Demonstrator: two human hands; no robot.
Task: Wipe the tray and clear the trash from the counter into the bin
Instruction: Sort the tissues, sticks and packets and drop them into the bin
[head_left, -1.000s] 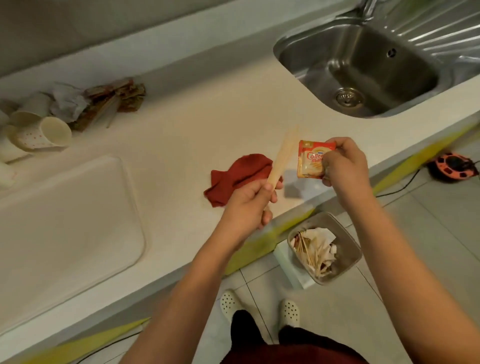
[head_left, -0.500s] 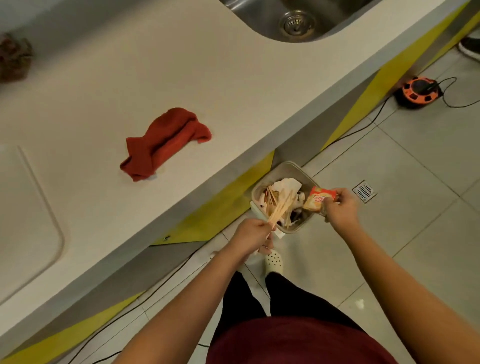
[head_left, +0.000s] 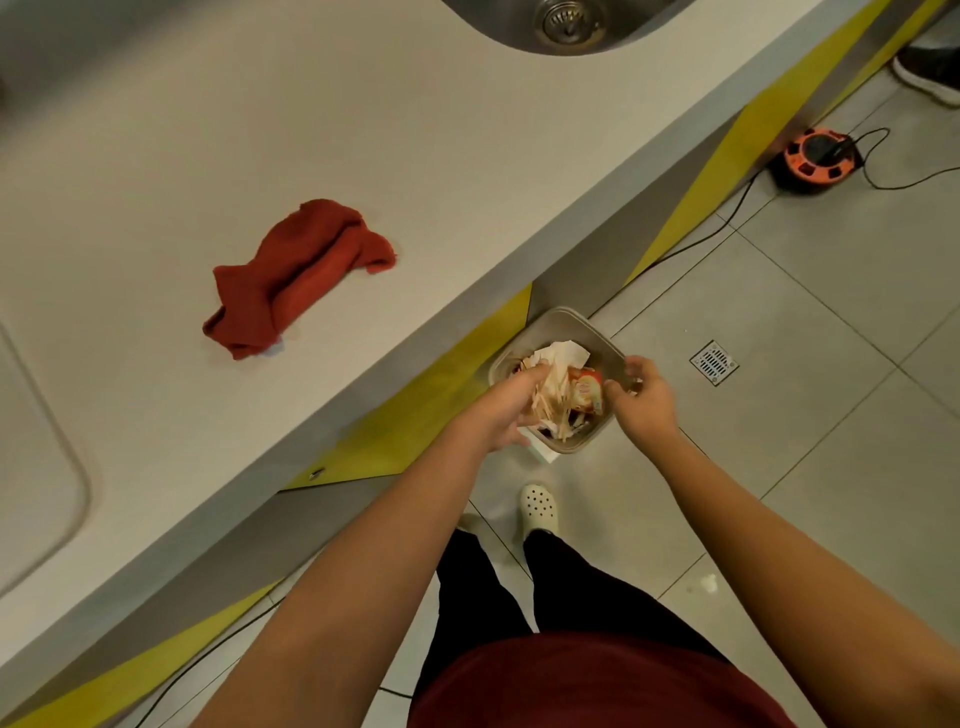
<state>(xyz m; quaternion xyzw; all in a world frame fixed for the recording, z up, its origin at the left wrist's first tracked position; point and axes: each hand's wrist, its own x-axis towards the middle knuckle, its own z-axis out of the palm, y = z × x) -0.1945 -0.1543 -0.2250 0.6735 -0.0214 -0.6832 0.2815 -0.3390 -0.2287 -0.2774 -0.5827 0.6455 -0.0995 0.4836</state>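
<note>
Over bin (head_left: 613, 347) on floor, near counter (head_left: 415, 171) edge: left hand (head_left: 498, 410) loosely curled round wooden sticks (head_left: 550, 400), right hand (head_left: 644, 400) opened, sachet (head_left: 587, 392) released into trash. Tray (head_left: 36, 467) far left.

Sink: a round steel sink (head_left: 519, 31) with a drain, at the far edge.
Reel: an orange and black cable reel (head_left: 813, 156) on the grey tiled floor, far right.
Floor drain: a square metal grate (head_left: 714, 362), right.
</note>
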